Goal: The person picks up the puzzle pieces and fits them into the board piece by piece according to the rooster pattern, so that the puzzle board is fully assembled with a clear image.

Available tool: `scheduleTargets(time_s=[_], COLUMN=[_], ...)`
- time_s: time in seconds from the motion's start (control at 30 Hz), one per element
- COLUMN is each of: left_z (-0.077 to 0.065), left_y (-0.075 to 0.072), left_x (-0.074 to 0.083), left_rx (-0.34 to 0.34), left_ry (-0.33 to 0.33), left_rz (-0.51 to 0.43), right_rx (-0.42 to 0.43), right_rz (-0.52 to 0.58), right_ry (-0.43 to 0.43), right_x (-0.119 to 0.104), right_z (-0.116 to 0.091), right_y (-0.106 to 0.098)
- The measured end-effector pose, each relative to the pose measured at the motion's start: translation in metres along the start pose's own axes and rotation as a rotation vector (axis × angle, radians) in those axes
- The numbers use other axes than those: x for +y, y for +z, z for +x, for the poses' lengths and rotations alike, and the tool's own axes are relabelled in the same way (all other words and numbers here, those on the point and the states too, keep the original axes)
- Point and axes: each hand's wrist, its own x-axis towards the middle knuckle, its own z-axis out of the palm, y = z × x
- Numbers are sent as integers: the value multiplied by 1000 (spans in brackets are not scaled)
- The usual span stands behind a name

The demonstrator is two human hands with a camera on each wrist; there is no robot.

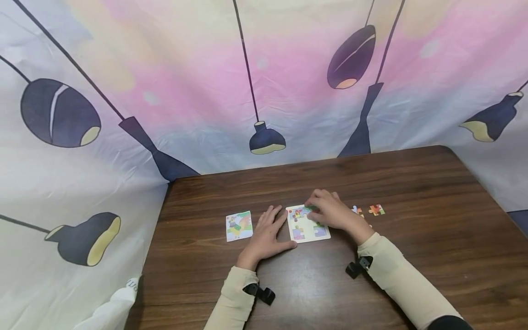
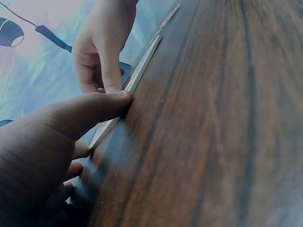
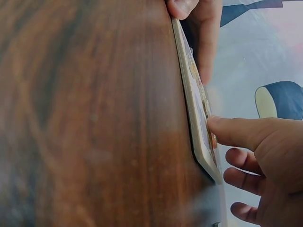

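Observation:
A square jigsaw board [image 1: 308, 230] with a pale frame lies flat on the table, several colourful pieces set in its corners. My left hand [image 1: 266, 234] rests at its left side, fingers stretched out along the edge and thumb at the near left corner. Over the board's far right part, my right hand [image 1: 332, 211] pinches a green puzzle piece [image 1: 312, 208] between thumb and fingertips, low against the surface. Most of that piece is hidden under the hand. In the right wrist view, the right thumb [image 3: 232, 130] touches the top of the board.
Left of the left hand lies a square picture card [image 1: 239, 226]. To the right of the right hand are a loose orange puzzle piece [image 1: 376, 210] and another piece [image 1: 358, 211], partly hidden by the wrist. A printed cloth [image 1: 206, 91] hangs behind the brown wooden table [image 1: 433, 238].

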Motion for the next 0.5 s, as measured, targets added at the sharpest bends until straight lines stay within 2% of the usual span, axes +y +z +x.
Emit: scheduleTargets(time_s=[0.3,0.5], left_z=[-1,0], left_y=[-3,-2], left_x=[1,1], left_rx=[13,-1], left_ry=[19,8], left_rz=[0,-7], right_rx=[11,-9], right_rz=[-2,-45], right_ry=[-91,-59], right_x=[-7,-10], right_z=[1,3], right_y=[1,3])
